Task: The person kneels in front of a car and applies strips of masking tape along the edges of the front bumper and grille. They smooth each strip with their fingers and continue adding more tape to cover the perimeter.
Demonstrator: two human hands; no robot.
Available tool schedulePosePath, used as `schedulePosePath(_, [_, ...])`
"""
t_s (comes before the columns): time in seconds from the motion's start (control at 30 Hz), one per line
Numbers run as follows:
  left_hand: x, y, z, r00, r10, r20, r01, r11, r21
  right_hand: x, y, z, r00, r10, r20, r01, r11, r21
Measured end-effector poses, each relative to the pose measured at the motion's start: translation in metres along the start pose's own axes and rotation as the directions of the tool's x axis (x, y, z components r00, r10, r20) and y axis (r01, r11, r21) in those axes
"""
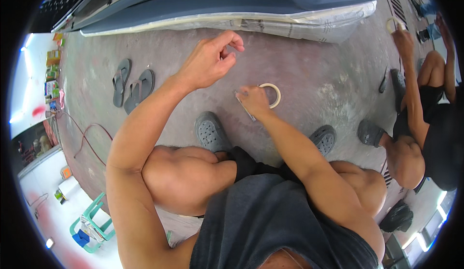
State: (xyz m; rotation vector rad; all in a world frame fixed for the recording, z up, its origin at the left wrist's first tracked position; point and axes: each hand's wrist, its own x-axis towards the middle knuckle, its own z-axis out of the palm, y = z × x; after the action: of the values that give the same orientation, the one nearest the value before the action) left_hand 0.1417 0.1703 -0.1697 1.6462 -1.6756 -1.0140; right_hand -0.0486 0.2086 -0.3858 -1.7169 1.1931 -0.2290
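Note:
My left hand (212, 60) is raised near the masked lower edge of a dark blue-grey vehicle body panel (217, 3). Its fingers are loosely curled, with a gap to the thumb, and no object shows in it. Lower and to the right, my right hand (254, 101) is closed at the side of a cream roll of masking tape (277, 95). A thin, straight, pale tool (247, 108) sticks out below the same hand; its kind is unclear. Printed masking paper (309, 26) runs along the panel's bottom, partly under pale tape.
Grey flip-flops (140, 90) lie on the concrete floor to the left, near a red hose (83, 138). At the right a co-worker crouches, one hand (402, 39) at another tape roll (391, 26). A green stool (92, 223) stands at lower left.

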Motion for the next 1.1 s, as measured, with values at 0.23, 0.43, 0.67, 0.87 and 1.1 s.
schedulePosePath(0.23, [0.007, -0.032, -0.014, 0.967, -0.183, -0.177, 0.081, 0.881, -0.466, -0.040, 0.011, -0.029, 0.985, -0.106, -0.135, 0.030, 0.882, -0.471])
schedulePosePath(0.43, [0.012, -0.061, -0.001, 0.985, -0.174, -0.020, 0.149, 0.891, -0.428, -0.028, 0.019, -0.033, 0.994, -0.090, -0.068, 0.070, 0.965, -0.253])
schedulePosePath(0.67, [0.003, -0.076, 0.013, 0.995, -0.085, 0.055, 0.098, 0.950, -0.295, -0.007, -0.088, -0.108, 0.902, -0.430, -0.028, 0.421, 0.893, -0.160])
schedulePosePath(0.87, [0.003, -0.055, 0.009, 0.990, 0.104, -0.100, -0.117, 0.983, -0.144, -0.007, -0.107, -0.118, 0.810, -0.571, -0.134, 0.532, 0.812, -0.241])
schedulePosePath(1.1, [-0.010, -0.039, -0.002, 0.974, 0.010, -0.225, -0.059, 0.975, -0.212, -0.011, -0.132, -0.129, 0.843, -0.535, -0.049, 0.522, 0.838, -0.159])
